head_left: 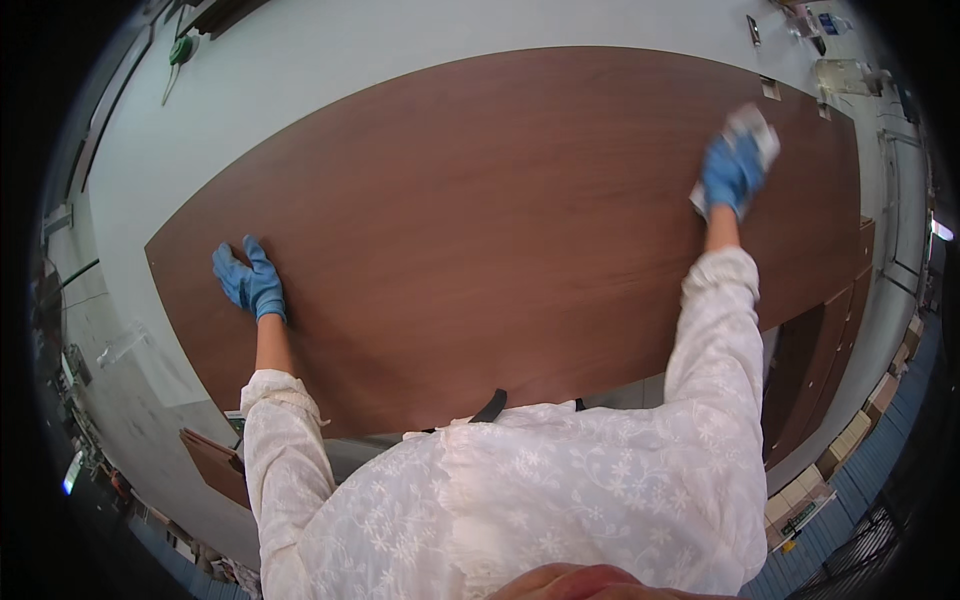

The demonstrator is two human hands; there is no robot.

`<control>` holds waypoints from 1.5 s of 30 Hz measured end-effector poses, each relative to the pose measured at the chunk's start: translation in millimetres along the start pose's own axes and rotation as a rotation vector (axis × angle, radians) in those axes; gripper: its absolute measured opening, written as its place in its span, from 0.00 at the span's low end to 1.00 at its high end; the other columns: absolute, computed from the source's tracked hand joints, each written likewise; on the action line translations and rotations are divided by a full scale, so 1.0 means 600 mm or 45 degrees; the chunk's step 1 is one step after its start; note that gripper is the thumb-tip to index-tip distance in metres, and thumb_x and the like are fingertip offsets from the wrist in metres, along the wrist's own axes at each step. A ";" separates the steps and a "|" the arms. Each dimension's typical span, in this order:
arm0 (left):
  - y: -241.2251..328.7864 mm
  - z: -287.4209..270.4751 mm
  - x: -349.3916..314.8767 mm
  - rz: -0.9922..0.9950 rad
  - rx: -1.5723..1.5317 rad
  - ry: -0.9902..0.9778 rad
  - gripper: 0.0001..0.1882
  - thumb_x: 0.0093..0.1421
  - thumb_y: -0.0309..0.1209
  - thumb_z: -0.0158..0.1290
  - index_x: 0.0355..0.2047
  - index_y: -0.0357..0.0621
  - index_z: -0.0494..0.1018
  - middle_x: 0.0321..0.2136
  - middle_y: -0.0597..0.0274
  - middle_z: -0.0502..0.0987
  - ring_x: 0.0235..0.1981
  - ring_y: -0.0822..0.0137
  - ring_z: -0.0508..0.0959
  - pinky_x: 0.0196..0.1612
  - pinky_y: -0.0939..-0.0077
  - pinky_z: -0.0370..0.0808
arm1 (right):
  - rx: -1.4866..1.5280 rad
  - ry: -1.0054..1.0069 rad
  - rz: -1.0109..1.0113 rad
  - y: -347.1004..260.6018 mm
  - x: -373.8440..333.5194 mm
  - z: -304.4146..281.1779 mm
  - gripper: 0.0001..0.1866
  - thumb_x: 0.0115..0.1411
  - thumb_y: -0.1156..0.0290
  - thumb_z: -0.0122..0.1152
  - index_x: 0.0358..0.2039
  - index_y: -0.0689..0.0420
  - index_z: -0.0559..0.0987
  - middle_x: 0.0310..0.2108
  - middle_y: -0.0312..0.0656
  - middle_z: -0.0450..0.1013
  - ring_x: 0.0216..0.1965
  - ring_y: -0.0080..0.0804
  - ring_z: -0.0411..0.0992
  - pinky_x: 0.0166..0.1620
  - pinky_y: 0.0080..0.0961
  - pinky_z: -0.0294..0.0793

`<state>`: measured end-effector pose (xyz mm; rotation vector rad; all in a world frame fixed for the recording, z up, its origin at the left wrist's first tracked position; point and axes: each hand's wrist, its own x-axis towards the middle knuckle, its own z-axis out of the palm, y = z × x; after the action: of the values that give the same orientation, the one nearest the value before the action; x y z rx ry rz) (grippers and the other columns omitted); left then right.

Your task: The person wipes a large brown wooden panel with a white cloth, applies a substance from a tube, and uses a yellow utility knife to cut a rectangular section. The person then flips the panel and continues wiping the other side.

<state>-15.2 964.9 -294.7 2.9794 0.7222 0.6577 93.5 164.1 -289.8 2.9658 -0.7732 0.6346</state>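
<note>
A large reddish-brown wooden panel (pixel 480 220) lies flat in front of me, its far edge curved by the lens. My left hand (pixel 249 279), in a blue glove, rests on the panel near its left end with the fingers spread and nothing in them. Far out on the right, my right hand (pixel 733 172), also gloved in blue, presses a white cloth (pixel 760 135) against the surface. The cloth and that hand are slightly blurred. Two small cut-outs (pixel 769 88) show at the panel's far right edge.
Under the panel is a pale table (pixel 400 45). A green-handled tool (pixel 180 50) lies far left. At the far right are a clear bottle (pixel 848 77) and other small items. More brown boards (pixel 825 350) stand at the right, and another (pixel 214 465) at lower left.
</note>
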 end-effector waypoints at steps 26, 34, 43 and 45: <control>0.516 -0.055 -0.194 0.301 -0.240 -0.165 0.37 0.68 0.53 0.53 0.67 0.37 0.64 0.69 0.41 0.63 0.72 0.44 0.60 0.72 0.44 0.52 | 0.545 -0.164 -0.981 -0.300 0.054 0.008 0.28 0.63 0.52 0.58 0.58 0.57 0.76 0.60 0.51 0.72 0.63 0.52 0.68 0.68 0.49 0.60; 0.507 -0.044 -0.192 0.306 -0.190 -0.170 0.38 0.67 0.54 0.54 0.67 0.39 0.65 0.69 0.43 0.64 0.72 0.46 0.60 0.73 0.46 0.51 | -0.177 -0.012 -0.075 0.366 0.195 0.000 0.30 0.61 0.40 0.57 0.49 0.55 0.82 0.50 0.49 0.79 0.51 0.52 0.77 0.56 0.47 0.74; 0.506 -0.039 -0.186 0.305 -0.181 -0.147 0.40 0.65 0.56 0.55 0.65 0.36 0.68 0.67 0.41 0.66 0.70 0.44 0.62 0.73 0.47 0.53 | -0.249 -0.055 0.057 0.505 -0.126 -0.142 0.31 0.68 0.49 0.54 0.61 0.61 0.74 0.67 0.52 0.67 0.68 0.51 0.63 0.71 0.46 0.56; 0.491 -0.035 -0.188 0.298 -0.165 -0.100 0.40 0.64 0.57 0.55 0.64 0.35 0.69 0.66 0.39 0.67 0.69 0.43 0.64 0.73 0.47 0.54 | -0.128 -0.059 -0.172 0.405 -0.166 -0.160 0.32 0.67 0.50 0.55 0.63 0.60 0.73 0.68 0.50 0.66 0.70 0.50 0.62 0.72 0.48 0.53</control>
<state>14.2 650.0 -290.5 2.9738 0.3152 0.5655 -136.4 7.8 -262.0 2.9191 -0.5820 0.5055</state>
